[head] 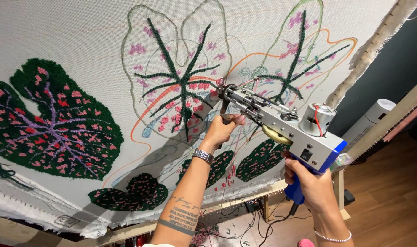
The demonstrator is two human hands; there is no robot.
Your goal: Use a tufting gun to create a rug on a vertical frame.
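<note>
My right hand (pixel 309 183) grips the blue handle of a silver tufting gun (pixel 281 121) with a round motor on top. My left hand (pixel 222 130) holds the black front grip under the gun's nose. The needle tip presses against a white cloth (pixel 71 32) stretched on a wooden frame (pixel 245 201), next to pink tufts in an outlined leaf with dark green veins (pixel 183 80). A wristwatch sits on my left wrist and a bead bracelet on my right.
A finished dark green leaf with pink and purple tufts (pixel 48 121) fills the left. Smaller green patches (pixel 140 190) lie low on the cloth. Cables and yarn scraps (pixel 236 224) hang below the frame. A white cylinder-shaped appliance (pixel 373 116) stands on the wooden floor at right.
</note>
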